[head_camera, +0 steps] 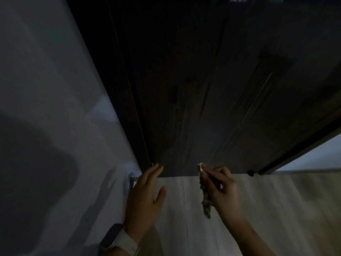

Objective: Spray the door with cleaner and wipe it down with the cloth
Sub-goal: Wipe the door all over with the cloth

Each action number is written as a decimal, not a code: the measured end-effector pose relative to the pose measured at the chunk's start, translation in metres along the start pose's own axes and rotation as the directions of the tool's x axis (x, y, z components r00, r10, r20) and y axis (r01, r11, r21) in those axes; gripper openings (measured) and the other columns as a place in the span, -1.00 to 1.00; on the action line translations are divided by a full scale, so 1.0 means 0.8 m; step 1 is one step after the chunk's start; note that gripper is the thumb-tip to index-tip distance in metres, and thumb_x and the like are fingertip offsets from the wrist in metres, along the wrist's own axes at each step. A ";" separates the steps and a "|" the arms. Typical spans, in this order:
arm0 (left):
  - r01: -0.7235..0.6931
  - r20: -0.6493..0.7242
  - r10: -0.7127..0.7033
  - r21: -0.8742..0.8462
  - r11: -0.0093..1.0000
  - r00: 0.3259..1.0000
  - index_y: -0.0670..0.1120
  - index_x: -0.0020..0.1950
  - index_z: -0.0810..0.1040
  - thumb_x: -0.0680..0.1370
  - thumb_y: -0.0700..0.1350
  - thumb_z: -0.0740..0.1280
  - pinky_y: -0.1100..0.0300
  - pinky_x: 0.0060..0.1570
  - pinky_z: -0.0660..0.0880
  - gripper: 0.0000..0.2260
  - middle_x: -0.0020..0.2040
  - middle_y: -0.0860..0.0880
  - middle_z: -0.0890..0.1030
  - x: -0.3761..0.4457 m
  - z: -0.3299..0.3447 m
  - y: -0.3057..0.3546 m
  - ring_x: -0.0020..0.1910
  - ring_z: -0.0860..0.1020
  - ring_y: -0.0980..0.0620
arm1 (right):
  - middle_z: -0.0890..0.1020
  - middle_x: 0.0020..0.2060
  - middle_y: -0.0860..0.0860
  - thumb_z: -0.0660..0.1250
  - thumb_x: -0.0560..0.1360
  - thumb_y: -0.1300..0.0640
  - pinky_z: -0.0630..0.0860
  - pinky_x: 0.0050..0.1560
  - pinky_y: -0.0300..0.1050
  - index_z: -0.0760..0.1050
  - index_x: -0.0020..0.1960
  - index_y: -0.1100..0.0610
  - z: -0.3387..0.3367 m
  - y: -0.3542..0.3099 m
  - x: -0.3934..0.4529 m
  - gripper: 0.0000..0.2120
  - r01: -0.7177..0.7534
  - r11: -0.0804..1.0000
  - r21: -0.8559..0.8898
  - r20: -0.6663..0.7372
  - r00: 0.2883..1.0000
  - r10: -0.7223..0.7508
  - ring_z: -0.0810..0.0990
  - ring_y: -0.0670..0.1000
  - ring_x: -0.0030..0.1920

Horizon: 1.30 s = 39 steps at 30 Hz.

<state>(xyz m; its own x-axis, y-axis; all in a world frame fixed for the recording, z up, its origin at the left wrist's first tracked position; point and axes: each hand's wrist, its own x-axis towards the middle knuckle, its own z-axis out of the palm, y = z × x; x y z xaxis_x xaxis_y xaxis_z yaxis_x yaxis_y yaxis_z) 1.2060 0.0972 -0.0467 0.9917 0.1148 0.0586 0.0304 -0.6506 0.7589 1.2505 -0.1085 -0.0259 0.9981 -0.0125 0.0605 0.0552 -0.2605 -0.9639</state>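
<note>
Dark wood grain filled the upper frame: the door ran tall and nearly black, its lower edge meeting the floor of pale grey planks. And down at that bottom edge, both hands were in play!

The right hand was curled tight, fingers and thumb pinching the cloth, a mottled, patterned rag. Its top end poked up just past the fingertips, right against the foot of the door, while the rest dangled loose below the palm, hanging over the planks. Whether the rag's tip was truly touching the wood or only just beside it, the dim light would not let me say.

The left hand was wide and relaxed, fingers straight and together, thumb splayed out to the side, holding nothing at all. Its fingertips reached the door's lower left corner, near the edge where the door met the wall; contact could not be confirmed. On that wrist sat a watch with a dark face and a light strap.

The wall to the left was grey-white and carried a broad soft shadow, with the shadow of fingers stretched across its lower part. At the far right, a small dark knob sat at floor level by the door's other corner, and a pale surface showed beyond the door.
</note>
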 end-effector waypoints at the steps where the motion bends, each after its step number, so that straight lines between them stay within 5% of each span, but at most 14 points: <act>1: -0.017 -0.015 0.017 0.016 1.000 1.000 0.26 0.42 0.20 0.56 0.17 0.26 0.60 0.17 0.14 -0.54 0.45 0.35 0.16 0.013 0.015 -0.021 0.27 0.26 0.39 | 0.48 -0.16 0.10 0.36 0.51 0.30 0.48 -0.38 -0.38 0.64 0.01 0.02 0.014 0.024 0.009 -0.79 0.022 1.000 0.002 -0.017 1.000 -0.022 0.56 -0.03 -0.35; 3: -0.089 -0.047 0.090 0.038 0.995 0.995 0.30 0.42 0.18 0.57 0.19 0.24 0.54 0.23 0.12 -0.56 0.44 0.42 0.08 0.040 0.043 -0.063 0.39 0.21 0.31 | 0.47 -0.17 0.07 0.36 0.51 0.33 0.48 -0.31 -0.41 0.63 0.05 -0.01 0.041 0.074 0.029 -0.73 0.117 0.993 -0.002 -0.072 0.991 -0.116 0.56 -0.07 -0.29; 7: -0.269 -0.139 0.281 0.095 0.958 0.950 0.25 0.47 0.21 0.56 0.21 0.13 0.09 0.44 0.18 -0.54 0.53 0.29 0.10 0.090 0.086 -0.128 0.50 0.13 0.19 | 0.47 -0.19 0.04 0.39 0.46 0.40 0.45 -0.18 -0.46 0.62 0.11 0.11 0.083 0.154 0.074 -0.70 0.383 0.922 -0.060 -0.149 0.910 -0.387 0.53 -0.17 -0.22; 14: -0.465 -0.277 0.537 0.285 0.838 0.797 0.11 0.49 0.30 0.58 0.04 0.22 0.01 0.48 0.16 -0.54 0.55 0.19 0.12 0.140 0.117 -0.172 0.52 0.11 0.16 | 0.49 -0.14 -0.02 0.40 0.46 0.33 0.41 -0.14 -0.44 0.59 0.20 0.12 0.107 0.212 0.122 -0.67 0.708 0.671 -0.219 -0.192 0.643 -0.741 0.50 -0.17 -0.14; 22: -0.453 -0.279 0.682 0.573 0.683 0.676 0.05 0.54 0.18 0.55 0.02 0.29 -0.12 0.50 0.03 -0.42 0.60 0.01 0.05 0.216 0.053 -0.109 0.58 0.00 0.03 | 0.40 -0.12 -0.12 0.39 0.52 0.20 0.45 -0.15 -0.37 0.60 0.20 0.09 0.086 0.087 0.214 -0.74 0.746 0.529 -0.404 -0.198 0.493 -0.847 0.50 -0.18 -0.17; 26: -0.409 -0.307 0.769 0.705 0.580 0.561 -0.06 0.58 0.06 0.59 0.08 0.22 -0.08 0.53 -0.06 -0.38 0.60 -0.10 0.03 0.283 0.028 -0.066 0.58 -0.02 -0.05 | 0.40 -0.04 -0.11 0.35 0.56 0.19 0.49 -0.11 -0.33 0.56 0.24 0.11 0.085 0.021 0.263 -0.74 0.740 0.445 -0.505 -0.236 0.378 -0.895 0.51 -0.09 -0.10; 30: -0.259 -0.373 0.767 0.787 0.560 0.523 -0.06 0.59 -0.05 0.60 0.14 0.11 -0.04 0.52 -0.25 -0.35 0.60 -0.10 -0.07 0.333 0.030 -0.061 0.58 -0.16 -0.03 | 0.44 0.02 -0.10 0.34 0.56 0.21 0.50 -0.01 -0.33 0.55 0.20 0.16 0.106 0.015 0.289 -0.78 0.728 0.494 -0.475 -0.329 0.374 -0.867 0.52 -0.13 -0.01; 34: -0.150 -0.378 0.816 0.864 0.480 0.437 -0.08 0.60 -0.14 0.64 0.18 -0.10 -0.07 0.51 -0.28 -0.40 0.59 -0.09 -0.24 0.354 0.038 -0.071 0.57 -0.23 -0.05 | 0.51 -0.02 0.05 0.33 0.53 0.28 0.49 -0.08 -0.22 0.58 0.06 0.26 0.142 0.129 0.292 -0.87 0.768 0.352 -0.536 -0.195 0.293 -0.936 0.52 -0.06 -0.05; 39: -0.147 -0.372 0.847 0.880 0.452 0.379 -0.10 0.60 -0.16 0.67 0.18 -0.15 -0.08 0.51 -0.27 -0.42 0.58 -0.09 -0.25 0.361 0.039 -0.071 0.56 -0.26 -0.05 | 0.50 -0.01 0.01 0.27 0.55 0.27 0.49 -0.20 -0.09 0.54 0.21 0.15 0.173 0.269 0.269 -0.75 0.728 0.373 -0.575 -0.035 0.434 -0.900 0.52 0.03 -0.15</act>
<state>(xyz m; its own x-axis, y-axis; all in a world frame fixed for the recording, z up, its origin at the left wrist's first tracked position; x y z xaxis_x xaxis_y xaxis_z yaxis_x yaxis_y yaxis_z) 1.4943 0.1438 -0.0935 0.3547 -0.2282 0.9067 -0.0221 -0.9715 -0.2359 1.4808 -0.0337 -0.2560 0.3829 0.1957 0.9028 0.7309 -0.6619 -0.1665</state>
